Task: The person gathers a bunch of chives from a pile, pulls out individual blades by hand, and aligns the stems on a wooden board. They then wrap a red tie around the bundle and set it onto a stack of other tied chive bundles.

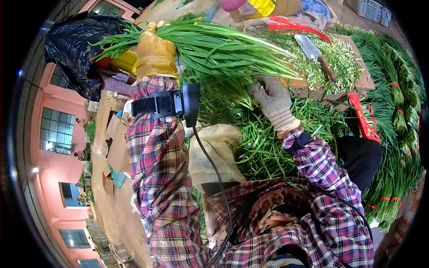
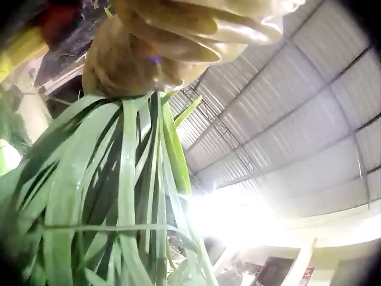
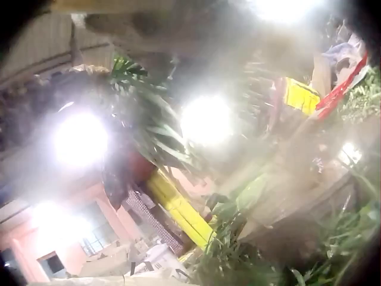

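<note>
My left hand (image 1: 155, 53), in a yellow rubber glove, grips a large bundle of long green chives (image 1: 214, 47) by its leafy part. The leaves fan out to the left, and the pale stalk ends point right. In the left wrist view the glove (image 2: 155, 47) wraps over the top of the leaves (image 2: 89, 179). Just below the stalk ends is my right hand (image 1: 275, 105) in a grey knitted glove, its fingers bent beside some hanging stalks. Whether it pinches any of them I cannot tell; glare and blur fill much of the right wrist view.
A cleaver (image 1: 309, 48) lies on a wooden board (image 1: 365, 80) strewn with cut stalk ends (image 1: 304, 73). Red ties (image 1: 359, 116) hang at the board's near edge. Tied chive bunches (image 1: 397, 98) line the right side. Loose leaves (image 1: 272, 147) cover my lap area. A black bag (image 1: 73, 49) stands at left.
</note>
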`<state>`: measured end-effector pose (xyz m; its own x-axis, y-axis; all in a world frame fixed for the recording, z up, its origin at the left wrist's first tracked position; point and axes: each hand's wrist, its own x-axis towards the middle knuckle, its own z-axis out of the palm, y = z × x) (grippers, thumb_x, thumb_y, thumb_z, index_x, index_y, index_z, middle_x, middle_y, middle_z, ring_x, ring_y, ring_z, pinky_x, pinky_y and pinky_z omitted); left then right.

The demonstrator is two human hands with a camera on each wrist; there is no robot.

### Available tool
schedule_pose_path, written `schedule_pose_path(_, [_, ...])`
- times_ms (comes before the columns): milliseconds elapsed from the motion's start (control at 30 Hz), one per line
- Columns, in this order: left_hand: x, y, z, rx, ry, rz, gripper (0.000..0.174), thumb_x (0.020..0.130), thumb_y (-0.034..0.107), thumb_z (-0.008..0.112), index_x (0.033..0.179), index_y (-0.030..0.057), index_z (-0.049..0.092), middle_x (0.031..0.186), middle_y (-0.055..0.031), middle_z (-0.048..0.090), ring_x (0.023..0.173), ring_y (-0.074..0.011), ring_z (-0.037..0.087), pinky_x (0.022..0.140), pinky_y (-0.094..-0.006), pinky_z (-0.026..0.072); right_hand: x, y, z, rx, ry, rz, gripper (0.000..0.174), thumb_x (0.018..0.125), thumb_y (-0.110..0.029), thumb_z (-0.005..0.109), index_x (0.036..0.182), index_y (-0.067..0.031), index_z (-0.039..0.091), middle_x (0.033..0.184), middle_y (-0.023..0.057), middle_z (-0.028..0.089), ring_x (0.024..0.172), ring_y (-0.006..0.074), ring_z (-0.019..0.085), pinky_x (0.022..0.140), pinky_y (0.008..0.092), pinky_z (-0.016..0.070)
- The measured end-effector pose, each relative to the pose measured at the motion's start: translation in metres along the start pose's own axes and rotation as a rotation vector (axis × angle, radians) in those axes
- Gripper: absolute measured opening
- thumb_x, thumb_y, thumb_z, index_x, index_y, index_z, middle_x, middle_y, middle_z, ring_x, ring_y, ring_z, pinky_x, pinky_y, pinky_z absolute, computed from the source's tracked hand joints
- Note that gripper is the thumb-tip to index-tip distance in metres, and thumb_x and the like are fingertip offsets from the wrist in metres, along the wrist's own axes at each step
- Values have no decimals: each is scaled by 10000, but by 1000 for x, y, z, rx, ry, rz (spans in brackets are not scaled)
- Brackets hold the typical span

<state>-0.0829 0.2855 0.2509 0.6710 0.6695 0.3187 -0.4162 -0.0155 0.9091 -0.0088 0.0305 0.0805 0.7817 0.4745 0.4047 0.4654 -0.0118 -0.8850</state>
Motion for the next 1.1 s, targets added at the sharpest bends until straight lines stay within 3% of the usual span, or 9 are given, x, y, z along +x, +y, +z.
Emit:
schedule_pose_path(133, [-3, 0, 12, 43, 103, -18, 263, 897, 191, 434, 1119, 113, 552, 858, -82, 628, 851, -161, 548, 774, -317, 433, 1, -7, -8, 78, -149, 30, 297, 727, -182, 687, 952, -7, 604, 753, 59, 595, 665, 112, 541, 631, 244, 442])
schedule_pose_path(200, [-3, 0, 16, 56, 123, -18, 260, 897, 192, 435, 1115, 111, 552, 856, -82, 627, 846, -162, 548, 772, -317, 434, 1, 1, -3, 52, 104, -94, 296, 682, -276, 692, 878, -65, 620, 702, 92, 579, 648, 236, 571, 598, 342, 449])
schedule_pose_path(267, [-4, -2, 19, 64, 137, -16, 258, 897, 192, 436, 1111, 109, 552, 854, -82, 626, 842, -163, 548, 769, -317, 435, 4, 4, -4, 120, 57, 44, 306, 662, -269, 710, 878, -71, 624, 690, 87, 564, 650, 237, 563, 598, 342, 449])
schedule_pose_path(633, [-2, -4, 27, 111, 157, -15, 244, 896, 197, 443, 1091, 97, 551, 844, -82, 619, 819, -170, 548, 756, -317, 441, 18, -1, -1, -331, -32, -146, 467, 670, -339, 660, 1094, -168, 566, 849, 153, 614, 813, 318, 582, 723, 397, 455])
schedule_pose_path(867, [-4, -6, 29, 121, 158, -8, 236, 896, 201, 447, 1077, 89, 550, 838, -82, 615, 804, -175, 549, 748, -317, 445, 18, 17, 8, -11, -48, -198, 178, 692, -125, 658, 865, -83, 651, 761, 87, 619, 702, 240, 586, 647, 306, 464])
schedule_pose_path(933, [-4, -5, 29, 122, 149, -1, 234, 896, 201, 448, 1074, 87, 550, 836, -82, 614, 800, -176, 549, 746, -317, 446, 14, 22, 7, 196, -166, 334, 225, 708, -278, 635, 840, -97, 662, 856, 116, 631, 797, 248, 605, 722, 337, 460])
schedule_pose_path(1000, [-1, -7, 31, 126, 152, -7, 232, 896, 202, 450, 1070, 85, 550, 835, -82, 613, 796, -178, 549, 743, -317, 447, 12, 36, 11, 243, -232, 277, 250, 704, -264, 633, 876, -85, 658, 847, 122, 637, 781, 237, 610, 722, 319, 462])
schedule_pose_path(1067, [-2, -7, 31, 132, 159, -6, 231, 896, 203, 451, 1066, 83, 550, 833, -82, 611, 792, -179, 549, 741, -317, 448, 9, 31, 14, 29, -103, -48, 219, 729, -125, 662, 928, -34, 646, 798, 43, 643, 694, 88, 556, 645, 226, 446])
schedule_pose_path(1100, [-3, -6, 31, 131, 160, -4, 230, 896, 204, 451, 1064, 81, 550, 832, -82, 611, 790, -179, 549, 740, -317, 449, 13, 30, 10, -29, -261, 128, 274, 719, -114, 677, 968, -6, 635, 828, 47, 641, 736, 59, 548, 678, 209, 444])
